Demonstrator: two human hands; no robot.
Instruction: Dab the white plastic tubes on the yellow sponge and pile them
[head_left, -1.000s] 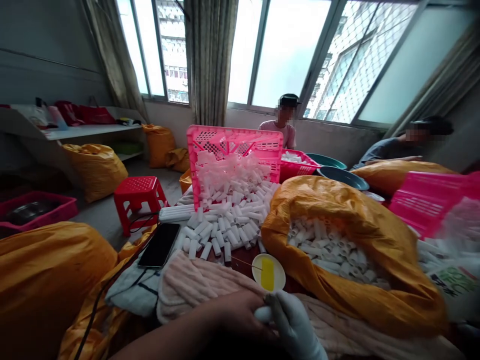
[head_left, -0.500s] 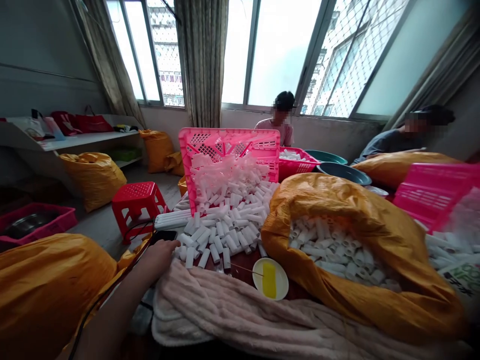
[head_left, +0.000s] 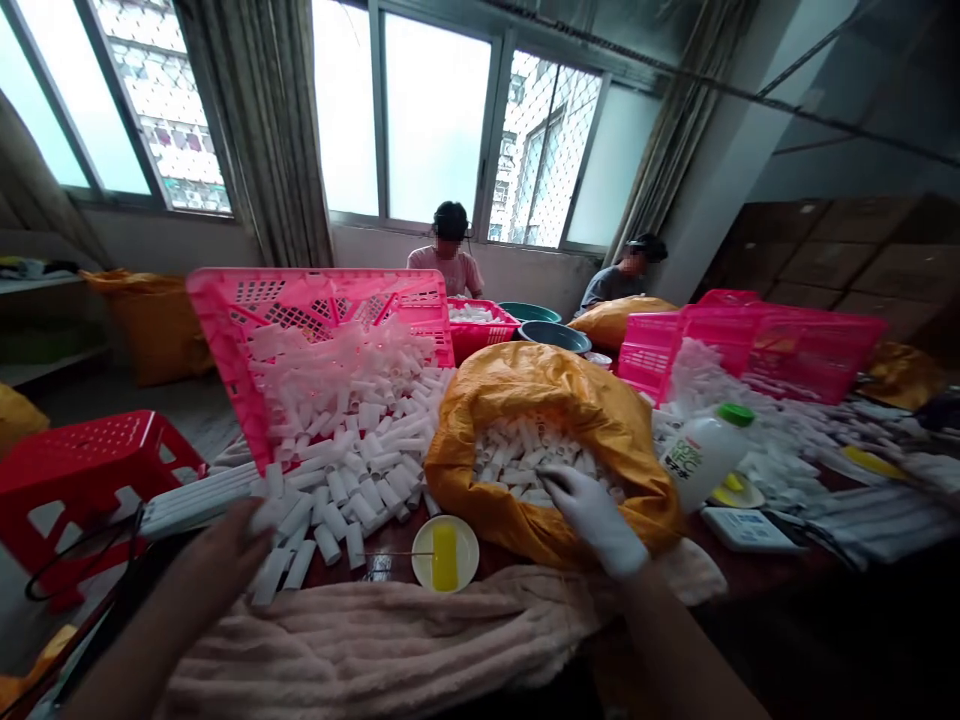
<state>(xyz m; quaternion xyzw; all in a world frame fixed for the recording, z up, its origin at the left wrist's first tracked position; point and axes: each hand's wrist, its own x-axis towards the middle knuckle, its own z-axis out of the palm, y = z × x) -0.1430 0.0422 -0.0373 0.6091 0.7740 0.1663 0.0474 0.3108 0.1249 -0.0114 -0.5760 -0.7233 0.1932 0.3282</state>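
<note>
My left hand (head_left: 232,550) is at the left edge of a heap of short white tubes (head_left: 360,490), its fingers curled round a white tube. My right hand (head_left: 589,510), in a white glove with dark fingertips, reaches over the near rim of an orange sack (head_left: 480,370). Its fingers are at the white tubes (head_left: 517,450) inside; whether they grip one is unclear. Between the hands lies a small white plate (head_left: 469,555) with a yellow piece (head_left: 444,560) and a thin stick. A pink towel (head_left: 390,640) covers the table's near edge.
A tipped pink crate (head_left: 322,290) stands behind the heap. Right of the sack are a green-capped bottle (head_left: 701,455), a white scale-like device (head_left: 750,530) and more pink crates (head_left: 810,350). A red stool (head_left: 97,450) is at left. Two people sit across by the windows.
The view has swung to the right. My right hand has come into view at the sack's opening. My left hand has moved onto the edge of the tube heap and curled round a tube.
</note>
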